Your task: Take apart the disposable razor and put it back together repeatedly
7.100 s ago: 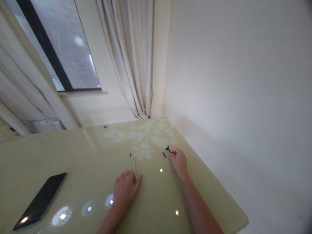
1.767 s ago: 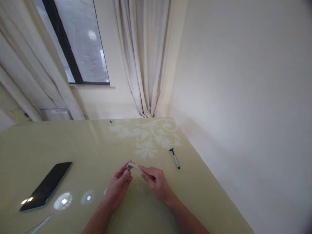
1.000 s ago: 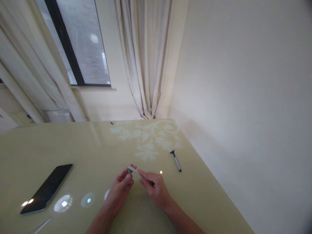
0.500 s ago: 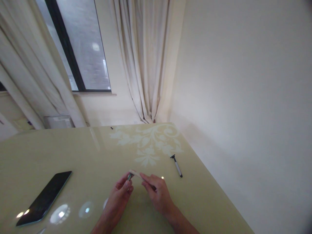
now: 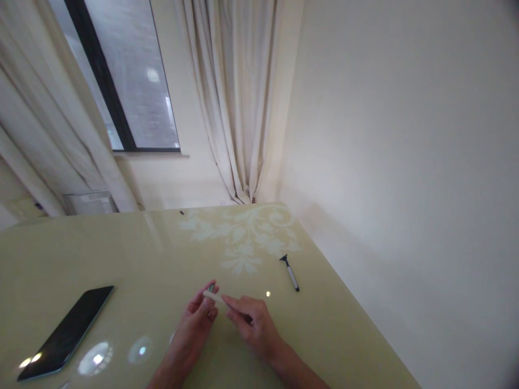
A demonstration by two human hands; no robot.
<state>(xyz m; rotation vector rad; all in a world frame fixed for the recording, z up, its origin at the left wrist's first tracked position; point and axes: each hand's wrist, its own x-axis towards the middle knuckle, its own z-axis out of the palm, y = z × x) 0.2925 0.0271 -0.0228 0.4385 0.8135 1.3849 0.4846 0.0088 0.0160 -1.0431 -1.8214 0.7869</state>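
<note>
Near the front of the table, my left hand (image 5: 192,327) has its fingers closed on a small greenish, metallic-looking piece (image 5: 211,288), too small to name for sure. My right hand (image 5: 258,328) pinches a slim stick (image 5: 214,297) with a pale, flat-looking end and a darker handle. That pale end lies across the left fingertips, at the small piece; whether the two touch, I cannot tell. Beyond the right hand lies a razor (image 5: 291,275) with a black head and a grey handle.
A black tablet (image 5: 68,332) lies at the left of the glossy yellow-green table (image 5: 162,259). A tiny dark item (image 5: 181,213) sits by the far edge. A wall (image 5: 385,189) runs along the right side; curtains (image 5: 239,108) hang behind.
The pale end of the stick has moved down and left over the small piece, which now shows above it. Both hands have shifted slightly left in view, as has the whole scene.
</note>
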